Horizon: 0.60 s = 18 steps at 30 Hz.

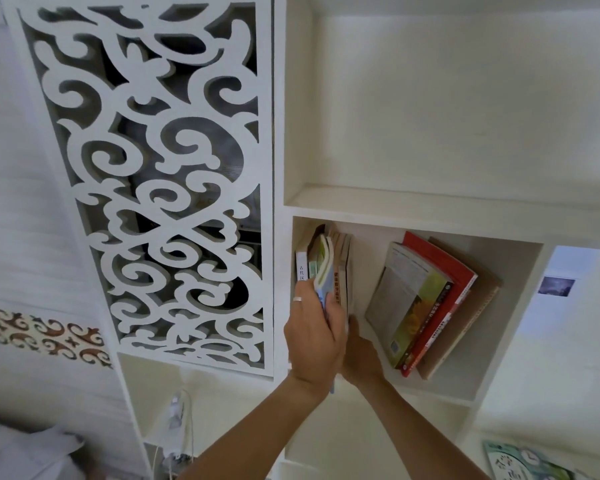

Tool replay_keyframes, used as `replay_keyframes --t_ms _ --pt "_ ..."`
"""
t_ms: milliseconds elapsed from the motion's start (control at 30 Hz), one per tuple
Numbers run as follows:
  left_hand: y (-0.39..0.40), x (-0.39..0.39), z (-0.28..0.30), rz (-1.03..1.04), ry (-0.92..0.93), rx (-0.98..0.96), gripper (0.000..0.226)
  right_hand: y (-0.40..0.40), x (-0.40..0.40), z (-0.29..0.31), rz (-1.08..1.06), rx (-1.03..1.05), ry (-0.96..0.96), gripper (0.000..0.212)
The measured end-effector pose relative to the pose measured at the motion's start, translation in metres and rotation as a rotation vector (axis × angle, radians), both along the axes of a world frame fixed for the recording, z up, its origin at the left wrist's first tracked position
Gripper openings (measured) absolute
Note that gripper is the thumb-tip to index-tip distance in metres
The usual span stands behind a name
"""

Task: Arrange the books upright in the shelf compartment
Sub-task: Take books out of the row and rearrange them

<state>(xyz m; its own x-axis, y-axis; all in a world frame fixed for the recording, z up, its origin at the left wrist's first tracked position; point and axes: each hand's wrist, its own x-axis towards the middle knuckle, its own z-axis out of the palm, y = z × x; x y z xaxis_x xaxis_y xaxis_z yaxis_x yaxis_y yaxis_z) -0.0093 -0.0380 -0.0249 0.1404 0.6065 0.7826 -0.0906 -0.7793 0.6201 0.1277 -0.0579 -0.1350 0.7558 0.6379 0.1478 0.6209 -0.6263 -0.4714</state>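
- Carved white panel (160,188) stands left of the shelf compartment (499,327).
- Upright books (342,265) stand against the compartment's left wall.
- Left hand (312,334), ring on one finger, has its fingers clamped on a thin green-and-blue book (323,261) among them.
- Right hand (359,355) is pressed flat against the upright row, fingers mostly hidden, grip unclear.
- Leaning books (426,303) tilt toward the compartment's right wall.

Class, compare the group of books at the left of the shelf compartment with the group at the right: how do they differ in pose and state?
The left group of books stands nearly upright against the compartment's left wall; the right group of books leans steeply, tilted over. The left hand and right hand touch the left group; nothing touches the right. Both sit in the same shelf compartment.
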Motion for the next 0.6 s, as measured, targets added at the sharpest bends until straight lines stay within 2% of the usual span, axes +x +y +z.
replay_keyframes --t_ms 67,233,367,467,600 --pt "0.0 0.0 -0.002 0.011 0.013 -0.014 0.027 -0.005 0.001 0.005 0.02 0.029 0.064 0.093" --pt "0.003 -0.001 -0.008 0.006 0.042 -0.044 0.027 -0.014 -0.005 0.013 -0.025 0.303 -0.066 0.069" --pt "0.003 -0.005 -0.005 0.024 0.042 -0.05 0.026 -0.013 -0.018 0.026 -0.02 0.399 -0.093 0.048" --pt "-0.006 -0.01 0.0 0.021 0.025 -0.025 0.031 -0.011 -0.023 0.032 -0.026 0.413 -0.142 0.037" --pt "-0.023 -0.017 0.01 -0.041 -0.012 0.089 0.022 -0.014 -0.023 0.036 -0.109 0.367 -0.22 0.032"
